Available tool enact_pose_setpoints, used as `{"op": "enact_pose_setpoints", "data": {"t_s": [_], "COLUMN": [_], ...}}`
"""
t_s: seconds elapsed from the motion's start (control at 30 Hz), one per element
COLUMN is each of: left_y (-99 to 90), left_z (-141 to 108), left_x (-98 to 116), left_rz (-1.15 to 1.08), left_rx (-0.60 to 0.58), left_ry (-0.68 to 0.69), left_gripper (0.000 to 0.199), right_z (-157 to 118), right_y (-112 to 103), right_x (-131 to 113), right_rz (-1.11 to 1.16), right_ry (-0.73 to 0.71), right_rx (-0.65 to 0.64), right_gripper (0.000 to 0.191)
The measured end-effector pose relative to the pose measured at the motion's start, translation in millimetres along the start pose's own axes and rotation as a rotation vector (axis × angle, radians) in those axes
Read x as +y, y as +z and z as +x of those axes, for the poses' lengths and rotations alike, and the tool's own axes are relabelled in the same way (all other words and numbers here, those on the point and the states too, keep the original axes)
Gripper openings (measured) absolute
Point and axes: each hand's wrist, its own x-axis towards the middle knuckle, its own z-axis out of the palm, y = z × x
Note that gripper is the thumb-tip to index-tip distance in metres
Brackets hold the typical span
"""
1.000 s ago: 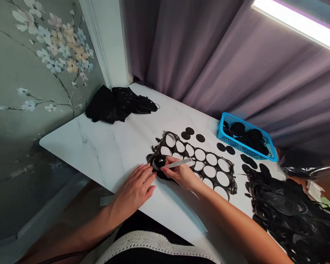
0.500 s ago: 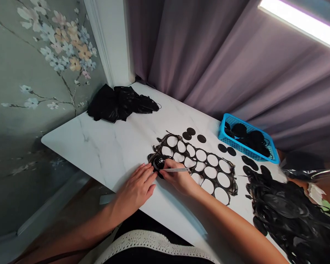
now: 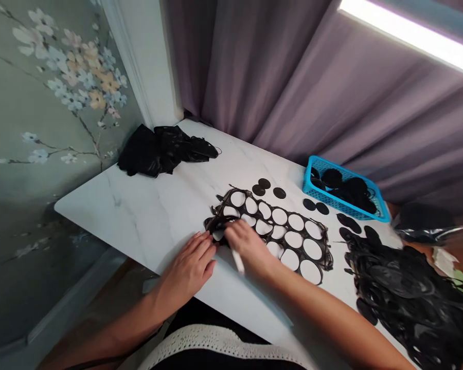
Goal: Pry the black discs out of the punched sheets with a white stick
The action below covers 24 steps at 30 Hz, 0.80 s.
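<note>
A black sheet [image 3: 286,211] with rows of round holes lies on the white table, its edges ragged and stringy. My left hand [image 3: 191,259] rests flat, fingertips touching the sheet's near left corner. Over that same corner, my right hand [image 3: 250,244] is closed around a slim pale tool [image 3: 237,260], which sticks out below the fingers toward me. The tool's kind and its working end cannot be made out, since the hand is smeared by motion. White tabletop shows through the hole between my hands. Loose black discs [image 3: 279,193] lie just beyond the sheet.
A blue basket [image 3: 307,192] with black pieces stands at the table's back right. To the right spreads a heap of black scraps [image 3: 405,288]. Crumpled black material [image 3: 150,151] lies at the far left. A purple curtain [image 3: 254,77] hangs behind the marble-patterned table [image 3: 139,205].
My right hand has lifted the black disc out of view or under the fingers, leaving a hole showing. The tool has swung from pointing right to pointing toward me. My left hand stays.
</note>
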Motion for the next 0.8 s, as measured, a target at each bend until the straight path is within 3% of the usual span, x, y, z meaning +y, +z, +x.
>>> {"op": "enact_pose_setpoints", "data": {"t_s": [0.13,0.2,0.3,0.4,0.5,0.63,0.8], "left_y": [-2.8,-2.2,6.8,24.4,41.6,56.3,72.0], "left_z": [2,8,30,67,117,177,244], "left_x": [-4,-8,-20,-35,-38,-7,84], "left_rz": [0.006,0.012,0.038,0.025,-0.041,-0.314,-0.525], "left_rx": [0.010,0.003,0.019,0.030,-0.010,-0.130,-0.180], "left_ry": [0.023,0.024,0.047,0.164,0.253,0.315,0.347], "left_gripper": [0.030,0.028,0.038,0.043,0.027,0.021,0.017], "right_z": [0,-14,-46,-78,-105,-139,-178], "right_y": [-50,-75,-95,-101,-105,-114,-126], "right_x": [53,68,64,46,34,29,21], "right_rz": [-0.071,0.047,0.624,1.230,1.501,1.621,1.733], "right_ry": [0.428,0.607,0.747,0.824,0.857,0.817,0.758], "right_rx": [0.493,0.613,0.556,0.481,0.567,0.741,0.927], "right_gripper": [0.021,0.027,0.035,0.039,0.039,0.036,0.037]}}
